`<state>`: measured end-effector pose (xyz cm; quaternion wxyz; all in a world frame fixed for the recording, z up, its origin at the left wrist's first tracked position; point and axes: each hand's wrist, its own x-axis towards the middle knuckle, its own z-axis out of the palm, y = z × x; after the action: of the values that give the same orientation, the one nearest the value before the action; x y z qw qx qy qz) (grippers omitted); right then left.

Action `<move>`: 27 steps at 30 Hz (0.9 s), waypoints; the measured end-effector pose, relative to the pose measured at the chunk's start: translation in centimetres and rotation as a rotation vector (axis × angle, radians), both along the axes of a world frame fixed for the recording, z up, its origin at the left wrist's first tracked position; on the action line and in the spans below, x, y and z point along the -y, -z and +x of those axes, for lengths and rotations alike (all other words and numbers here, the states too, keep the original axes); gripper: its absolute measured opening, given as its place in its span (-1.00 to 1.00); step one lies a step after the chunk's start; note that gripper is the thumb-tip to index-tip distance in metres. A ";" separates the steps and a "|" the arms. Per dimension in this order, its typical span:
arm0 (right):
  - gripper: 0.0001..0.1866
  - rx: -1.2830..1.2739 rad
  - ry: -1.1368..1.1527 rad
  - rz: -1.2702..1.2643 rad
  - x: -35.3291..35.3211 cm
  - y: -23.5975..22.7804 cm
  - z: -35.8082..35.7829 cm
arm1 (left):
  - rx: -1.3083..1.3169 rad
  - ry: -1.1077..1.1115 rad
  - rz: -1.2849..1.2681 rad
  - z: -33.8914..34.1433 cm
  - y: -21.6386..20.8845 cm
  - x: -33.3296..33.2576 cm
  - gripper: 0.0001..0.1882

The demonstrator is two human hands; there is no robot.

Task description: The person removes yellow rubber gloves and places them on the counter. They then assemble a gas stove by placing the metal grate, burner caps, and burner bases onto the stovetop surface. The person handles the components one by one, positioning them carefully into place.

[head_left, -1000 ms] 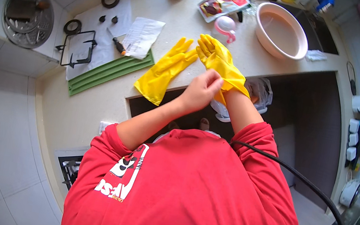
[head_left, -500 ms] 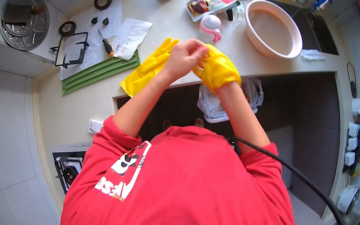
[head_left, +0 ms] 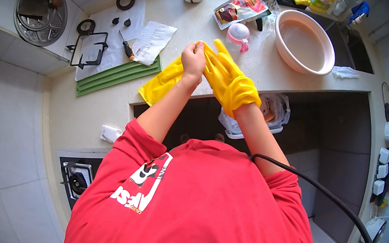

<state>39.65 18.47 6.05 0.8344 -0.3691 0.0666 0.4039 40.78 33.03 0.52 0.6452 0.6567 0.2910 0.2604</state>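
Note:
A yellow rubber glove covers my right hand, its cuff bunched at the wrist. Inside it, my right fingers are stretched out and hold nothing. With bare fingers closed, my left hand pinches a fingertip of that glove. The second yellow rubber glove lies flat on the counter edge, partly behind my left hand and forearm. Beyond my hands stands a small clear cup with a pink handle.
A pink basin of cloudy water sits by the dark sink. Toward the left are a green ridged strip, a screwdriver, papers and a black pan support. A bagged bin is below the counter.
The glove has been drawn further onto my right hand, and its fingers now extend outward. My left hand has moved from the bunched glove to pinching a glove fingertip. The view has shifted slightly.

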 end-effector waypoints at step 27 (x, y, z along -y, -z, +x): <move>-0.64 0.677 0.045 -0.475 2.0 0.8 -0.7 | 0.037 -0.015 0.070 -5.7 -6.9 -4.1 -0.68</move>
<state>38.97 16.51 5.25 0.7094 -0.6618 -0.1120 0.2149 35.05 37.12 7.39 0.6251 0.6718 0.2745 0.2875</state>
